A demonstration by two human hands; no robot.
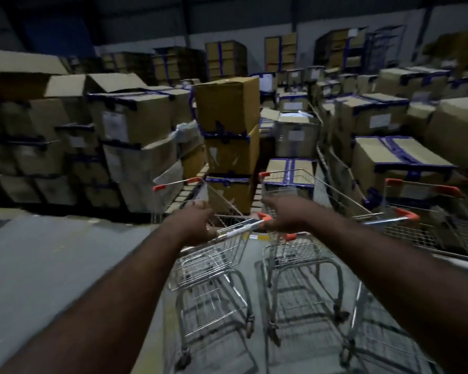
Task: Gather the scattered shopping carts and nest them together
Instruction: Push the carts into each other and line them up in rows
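A wire shopping cart point(208, 265) stands in front of me, its chrome handle point(241, 226) capped in orange. My left hand point(196, 222) is at the handle's left end, thumb raised and fingers loose. My right hand point(281, 215) is at the right end, its fingers curled about the orange cap. A second cart point(303, 255) stands close beside it on the right, apart and not nested. A third cart point(405, 215) with an orange handle is further right, and a fourth cart point(422, 188) behind that. The view is blurred.
Stacks of taped cardboard boxes point(227, 125) stand right ahead of the carts, with more stacked boxes point(73, 136) along the left and piled boxes point(400, 157) at the right. Grey concrete floor point(52, 260) spreads to the left.
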